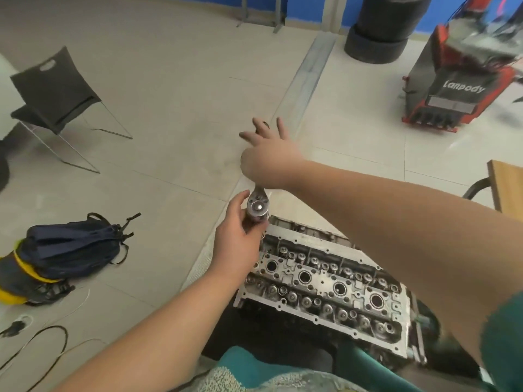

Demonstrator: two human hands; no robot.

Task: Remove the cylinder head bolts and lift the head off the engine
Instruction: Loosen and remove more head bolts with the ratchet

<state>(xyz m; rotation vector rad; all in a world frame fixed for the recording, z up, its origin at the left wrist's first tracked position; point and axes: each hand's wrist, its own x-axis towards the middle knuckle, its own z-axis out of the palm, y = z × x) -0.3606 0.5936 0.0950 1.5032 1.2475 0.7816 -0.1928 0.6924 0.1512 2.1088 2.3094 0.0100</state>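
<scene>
The aluminium cylinder head (pixel 325 284) sits on the engine at the lower middle, its valve springs and plug wells exposed. My left hand (pixel 236 236) grips the head of a chrome ratchet wrench (pixel 257 206) above the far left corner of the cylinder head. My right hand (pixel 268 154) lies over the ratchet's handle with its fingers spread straight, the palm pressing on it. The handle itself is mostly hidden under that hand. What the ratchet sits on is hidden by my left hand.
A dark folding chair (pixel 56 100) stands at the far left. A navy and yellow backpack (pixel 56 256) and cables (pixel 42 338) lie on the floor to the left. A red machine (pixel 458 86) and stacked tyres (pixel 382 26) are at the back right.
</scene>
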